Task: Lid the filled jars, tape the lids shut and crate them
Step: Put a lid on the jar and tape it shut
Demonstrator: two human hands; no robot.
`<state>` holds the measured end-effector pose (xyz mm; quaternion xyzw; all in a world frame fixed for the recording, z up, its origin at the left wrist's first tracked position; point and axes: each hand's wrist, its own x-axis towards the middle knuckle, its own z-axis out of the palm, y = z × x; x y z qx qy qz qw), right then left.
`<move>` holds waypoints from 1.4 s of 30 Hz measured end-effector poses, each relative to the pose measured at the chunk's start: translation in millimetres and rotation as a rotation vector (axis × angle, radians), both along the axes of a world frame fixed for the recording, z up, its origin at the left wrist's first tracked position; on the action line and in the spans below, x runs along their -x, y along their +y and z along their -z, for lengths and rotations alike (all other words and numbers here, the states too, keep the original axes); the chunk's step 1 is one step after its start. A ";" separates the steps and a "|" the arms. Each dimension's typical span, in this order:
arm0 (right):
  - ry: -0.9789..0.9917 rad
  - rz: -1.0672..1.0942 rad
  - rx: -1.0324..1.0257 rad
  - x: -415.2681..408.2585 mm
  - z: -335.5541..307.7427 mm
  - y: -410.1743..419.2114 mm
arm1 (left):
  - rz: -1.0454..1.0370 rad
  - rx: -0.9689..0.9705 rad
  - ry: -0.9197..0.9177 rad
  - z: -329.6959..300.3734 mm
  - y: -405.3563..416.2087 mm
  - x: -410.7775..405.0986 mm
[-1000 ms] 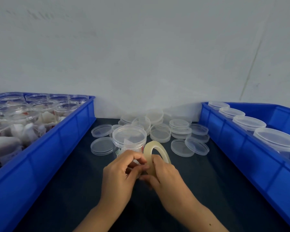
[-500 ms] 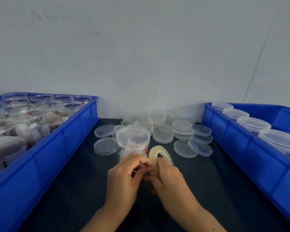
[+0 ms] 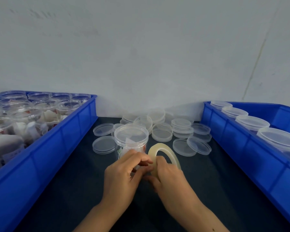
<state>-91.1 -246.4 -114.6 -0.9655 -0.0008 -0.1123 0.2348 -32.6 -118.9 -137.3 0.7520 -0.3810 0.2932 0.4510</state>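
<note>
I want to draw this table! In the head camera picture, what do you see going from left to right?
Left blue crate of open jars → lidded jar → tape roll → right blue crate of lidded jars.

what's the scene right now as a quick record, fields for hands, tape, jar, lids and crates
left hand: fingers curled at the tape end, in front of the jar
right hand: holds the tape roll upright on edge
tape roll: clear, just right of the jar
jar: filled, lid on, standing on the dark table
loose lids: scattered and stacked behind the jar
left crate: blue, holds open filled jars
right crate: blue, holds lidded jars
stage: taping not yet visibly on the lid
</note>
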 end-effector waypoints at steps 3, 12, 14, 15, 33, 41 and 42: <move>-0.003 -0.012 0.090 0.2 -0.8 -1.4 | -0.002 -0.036 -0.051 -1.1 1.4 -1.3; -0.023 -0.016 0.150 2.8 -5.1 -1.6 | -0.026 -0.062 -0.062 1.5 -0.2 -1.4; -0.016 -0.005 0.110 2.8 -7.2 -0.6 | -0.041 -0.057 -0.064 1.8 -1.1 0.4; -0.010 0.004 0.085 2.4 -8.2 -0.5 | -0.045 -0.051 -0.060 2.0 -1.8 1.0; 0.013 -0.033 0.129 2.9 -9.9 -3.5 | 0.066 -0.140 -0.123 -2.6 4.5 -6.3; 0.023 -0.010 0.099 1.2 -9.1 -7.2 | 0.062 -0.131 -0.105 -1.2 4.3 -6.8; 0.022 -0.014 0.105 1.2 -8.6 -7.3 | 0.073 -0.135 -0.108 -1.2 4.4 -7.3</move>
